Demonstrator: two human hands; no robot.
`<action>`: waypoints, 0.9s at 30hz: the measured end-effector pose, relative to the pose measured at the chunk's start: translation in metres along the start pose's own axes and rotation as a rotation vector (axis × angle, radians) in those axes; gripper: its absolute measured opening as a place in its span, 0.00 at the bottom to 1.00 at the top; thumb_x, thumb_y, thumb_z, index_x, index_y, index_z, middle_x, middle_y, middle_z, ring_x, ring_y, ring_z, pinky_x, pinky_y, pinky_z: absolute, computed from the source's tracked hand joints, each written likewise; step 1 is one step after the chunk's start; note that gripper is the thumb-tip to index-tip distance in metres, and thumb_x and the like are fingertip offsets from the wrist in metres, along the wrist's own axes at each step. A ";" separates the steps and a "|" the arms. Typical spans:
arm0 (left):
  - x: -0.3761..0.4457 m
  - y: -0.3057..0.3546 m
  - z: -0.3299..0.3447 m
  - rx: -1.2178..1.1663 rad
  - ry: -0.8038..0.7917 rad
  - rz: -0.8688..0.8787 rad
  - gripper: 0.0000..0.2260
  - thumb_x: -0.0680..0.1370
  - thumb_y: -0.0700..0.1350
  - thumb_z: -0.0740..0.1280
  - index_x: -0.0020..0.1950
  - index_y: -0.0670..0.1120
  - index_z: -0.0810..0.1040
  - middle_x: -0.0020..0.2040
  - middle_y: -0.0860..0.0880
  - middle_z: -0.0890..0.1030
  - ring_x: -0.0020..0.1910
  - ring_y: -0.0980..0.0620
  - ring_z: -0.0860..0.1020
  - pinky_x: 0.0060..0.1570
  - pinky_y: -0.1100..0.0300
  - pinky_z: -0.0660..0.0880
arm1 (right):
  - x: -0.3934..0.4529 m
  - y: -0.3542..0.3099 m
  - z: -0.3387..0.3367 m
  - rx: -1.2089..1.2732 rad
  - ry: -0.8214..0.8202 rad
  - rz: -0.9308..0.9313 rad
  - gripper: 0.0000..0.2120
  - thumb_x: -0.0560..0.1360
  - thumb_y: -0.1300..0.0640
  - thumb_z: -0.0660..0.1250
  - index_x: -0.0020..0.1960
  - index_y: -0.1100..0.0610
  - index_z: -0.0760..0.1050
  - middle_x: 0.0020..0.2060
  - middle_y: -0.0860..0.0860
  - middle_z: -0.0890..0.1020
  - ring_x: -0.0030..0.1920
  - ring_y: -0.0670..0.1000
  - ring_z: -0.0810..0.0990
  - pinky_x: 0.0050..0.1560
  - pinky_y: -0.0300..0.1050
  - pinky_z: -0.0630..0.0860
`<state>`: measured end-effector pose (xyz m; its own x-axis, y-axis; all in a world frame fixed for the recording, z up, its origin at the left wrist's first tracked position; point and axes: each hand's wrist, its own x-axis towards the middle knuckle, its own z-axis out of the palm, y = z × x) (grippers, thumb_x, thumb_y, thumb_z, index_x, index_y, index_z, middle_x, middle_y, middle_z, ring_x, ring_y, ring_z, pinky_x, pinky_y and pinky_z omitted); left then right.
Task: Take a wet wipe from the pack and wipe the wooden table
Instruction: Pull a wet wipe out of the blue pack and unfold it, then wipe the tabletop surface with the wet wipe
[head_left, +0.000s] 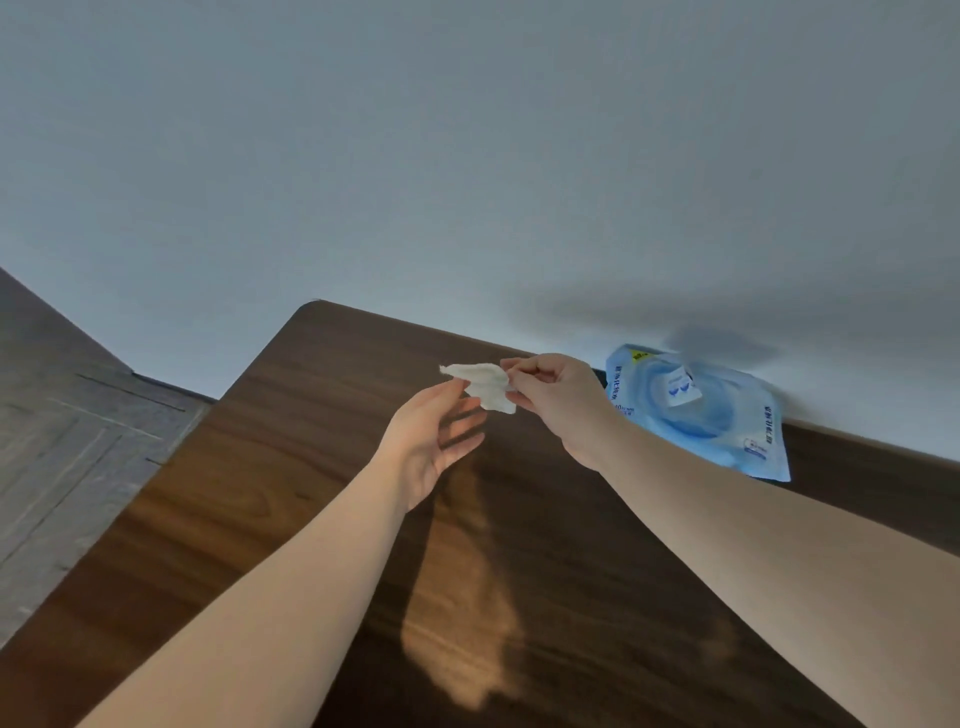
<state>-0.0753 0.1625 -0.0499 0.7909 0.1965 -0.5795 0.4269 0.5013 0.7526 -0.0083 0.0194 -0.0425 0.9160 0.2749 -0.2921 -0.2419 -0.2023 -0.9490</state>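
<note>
A white wet wipe (483, 383), still partly folded, hangs in the air above the dark wooden table (291, 467). My right hand (556, 400) pinches its right end between thumb and fingers. My left hand (434, 441) is just under and left of the wipe, palm up, fingers spread, its fingertips close to or touching the wipe's lower edge. The light blue wipe pack (696, 410) lies flat on the table behind my right wrist, against the wall, with its label flap lifted.
A pale wall (467, 156) runs along the table's far edge. The table's rounded far-left corner (311, 306) drops off to a grey wood-pattern floor (67, 441) on the left. A bright patch of light (467, 623) lies on the tabletop between my forearms.
</note>
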 end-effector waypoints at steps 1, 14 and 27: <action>0.000 0.000 -0.002 -0.007 0.009 -0.002 0.14 0.77 0.47 0.66 0.61 0.43 0.77 0.53 0.43 0.83 0.51 0.46 0.83 0.57 0.48 0.77 | 0.001 0.002 0.004 -0.051 0.000 -0.011 0.09 0.75 0.62 0.67 0.43 0.50 0.81 0.51 0.50 0.83 0.53 0.52 0.81 0.59 0.51 0.78; -0.009 -0.010 -0.014 0.059 0.036 -0.119 0.07 0.77 0.44 0.68 0.54 0.44 0.79 0.51 0.46 0.85 0.50 0.48 0.83 0.57 0.49 0.77 | 0.019 -0.001 0.063 0.000 0.328 -0.003 0.08 0.77 0.59 0.64 0.52 0.56 0.80 0.50 0.49 0.81 0.49 0.47 0.77 0.44 0.33 0.71; -0.003 -0.025 -0.187 1.692 0.377 0.007 0.43 0.72 0.72 0.47 0.77 0.45 0.48 0.79 0.45 0.48 0.77 0.44 0.49 0.72 0.47 0.53 | 0.047 0.074 0.178 -1.191 -0.302 -0.420 0.24 0.82 0.51 0.47 0.76 0.57 0.53 0.77 0.53 0.57 0.77 0.54 0.52 0.75 0.52 0.48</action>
<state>-0.1708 0.3071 -0.1257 0.7624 0.4882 -0.4247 0.5688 -0.8186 0.0800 -0.0403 0.1848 -0.1475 0.7061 0.6890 -0.1631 0.6187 -0.7124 -0.3312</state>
